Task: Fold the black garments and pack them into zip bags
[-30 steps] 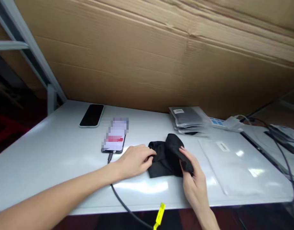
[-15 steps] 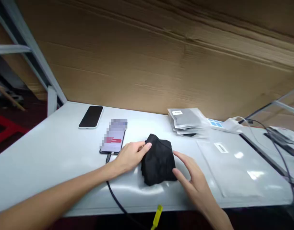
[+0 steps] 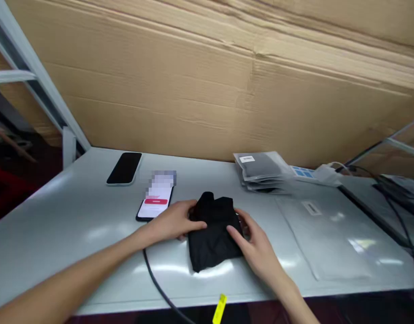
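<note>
Folded black fabric [image 3: 213,238] lies at the middle of the white table, towards its front edge; I cannot tell what kind of garment or cloth it is. My left hand [image 3: 178,219] grips its left side, thumb on top and the other fingers tucked underneath. On the opposite side, my right hand [image 3: 254,240] holds the fabric's right edge, its thumb pressing on the upper face. Just beyond my left hand is a lit phone [image 3: 156,200] with a black cable [image 3: 156,279] running towards me.
A dark-screened phone [image 3: 125,168] rests at the back left. Stacked plastic-bagged items [image 3: 261,168] sit by the cardboard wall [image 3: 159,90], beside a power strip [image 3: 303,172]. A flat clear bag [image 3: 328,243] lies on the right. A yellow tag [image 3: 220,308] shows at the front edge.
My right hand has closed onto the fabric's right edge, where it was open beside it before. The fabric has shifted slightly left and towards me, and my left hand grips it more fully.
</note>
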Action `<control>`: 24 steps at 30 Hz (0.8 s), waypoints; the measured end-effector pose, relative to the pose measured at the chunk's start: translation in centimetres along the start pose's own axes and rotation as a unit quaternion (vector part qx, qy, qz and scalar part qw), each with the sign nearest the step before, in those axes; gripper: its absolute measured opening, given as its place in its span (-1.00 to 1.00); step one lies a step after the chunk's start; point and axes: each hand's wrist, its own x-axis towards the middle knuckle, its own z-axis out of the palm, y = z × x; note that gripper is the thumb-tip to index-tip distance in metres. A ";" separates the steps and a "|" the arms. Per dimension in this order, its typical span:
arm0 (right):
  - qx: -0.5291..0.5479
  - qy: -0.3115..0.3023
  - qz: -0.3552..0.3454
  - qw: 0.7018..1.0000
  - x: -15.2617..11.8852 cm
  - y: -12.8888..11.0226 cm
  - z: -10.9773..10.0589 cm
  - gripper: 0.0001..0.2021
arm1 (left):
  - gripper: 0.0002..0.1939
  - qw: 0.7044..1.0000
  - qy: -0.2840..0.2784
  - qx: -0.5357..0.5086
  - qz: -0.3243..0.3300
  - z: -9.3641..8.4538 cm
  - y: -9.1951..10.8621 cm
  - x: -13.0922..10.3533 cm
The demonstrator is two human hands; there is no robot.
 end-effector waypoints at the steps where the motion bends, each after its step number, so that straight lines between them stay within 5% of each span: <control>1: 0.019 -0.011 0.001 1.000 0.0 -0.1 0.2 -0.56 | -0.62 1.000 -0.006 -0.007 0.009 0.0 -0.1 -0.1; 8: 0.073 -0.053 0.044 0.995 1.2 0.0 -1.2 -0.53 | -0.75 0.995 -0.015 -0.014 0.102 0.0 0.5 -1.1; 12: 0.155 -0.138 0.042 0.977 1.8 -1.7 -2.5 -0.66 | -0.82 0.978 -0.039 -0.132 0.156 0.3 1.1 -1.6; 17: 0.240 -0.167 0.062 0.954 1.4 -4.0 -2.2 -0.65 | -0.56 0.938 0.015 -0.327 0.116 0.8 1.1 -1.0; 20: 0.283 -0.146 0.065 0.946 0.9 -4.5 -1.4 -0.63 | -0.35 0.929 0.050 -0.358 0.081 0.6 0.9 -0.7; 24: 0.256 -0.146 0.078 0.952 0.4 -4.5 -1.0 -0.60 | -0.53 0.937 -0.034 -0.341 0.067 0.8 0.7 -1.0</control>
